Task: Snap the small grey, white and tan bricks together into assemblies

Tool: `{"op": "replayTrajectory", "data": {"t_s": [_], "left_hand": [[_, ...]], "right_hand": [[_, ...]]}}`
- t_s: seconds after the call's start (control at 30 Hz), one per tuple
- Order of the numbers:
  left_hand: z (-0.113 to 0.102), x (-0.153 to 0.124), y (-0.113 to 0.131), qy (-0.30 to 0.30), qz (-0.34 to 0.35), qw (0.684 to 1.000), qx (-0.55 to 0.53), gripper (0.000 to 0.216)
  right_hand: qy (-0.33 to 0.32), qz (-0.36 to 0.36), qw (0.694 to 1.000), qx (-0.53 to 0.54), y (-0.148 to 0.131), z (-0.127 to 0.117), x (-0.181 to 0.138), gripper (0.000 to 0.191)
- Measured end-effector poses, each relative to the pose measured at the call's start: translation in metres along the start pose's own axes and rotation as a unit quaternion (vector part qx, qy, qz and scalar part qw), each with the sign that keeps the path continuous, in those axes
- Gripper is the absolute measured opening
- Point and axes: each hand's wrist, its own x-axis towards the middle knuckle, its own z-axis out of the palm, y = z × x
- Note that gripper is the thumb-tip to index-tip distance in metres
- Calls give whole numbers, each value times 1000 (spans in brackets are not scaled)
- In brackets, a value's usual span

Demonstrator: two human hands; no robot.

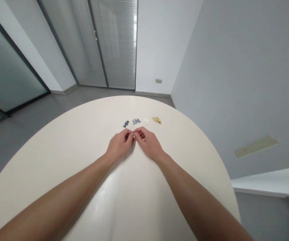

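Toward the far side of the worktop [71,144], dark pieces [126,124], grey pieces [135,121], white pieces [147,120] and tan pieces [157,119] lie loose in groups, left to right. Just nearer, the left hand [119,144] and right hand [149,142] pinch a tiny pale piece [134,136]; work on it seems unfinished, and nothing completed shows.

Left hand [118,144] against right hand [150,142]

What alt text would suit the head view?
A person's left hand and right hand meet, apparently pinching a tiny whitish piece, over a cream round-edged table. Beyond lie small dark-blue pieces, grey pieces, white pieces and tan pieces, clustered by colour.
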Motion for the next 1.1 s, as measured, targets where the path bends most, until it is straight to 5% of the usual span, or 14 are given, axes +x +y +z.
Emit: {"op": "replayTrajectory", "data": {"t_s": [1.1], "left_hand": [[2, 0, -3, 9, -2, 999, -35, 32]], "right_hand": [[-3, -7, 1000, 10, 0, 0, -1, 16]]}}
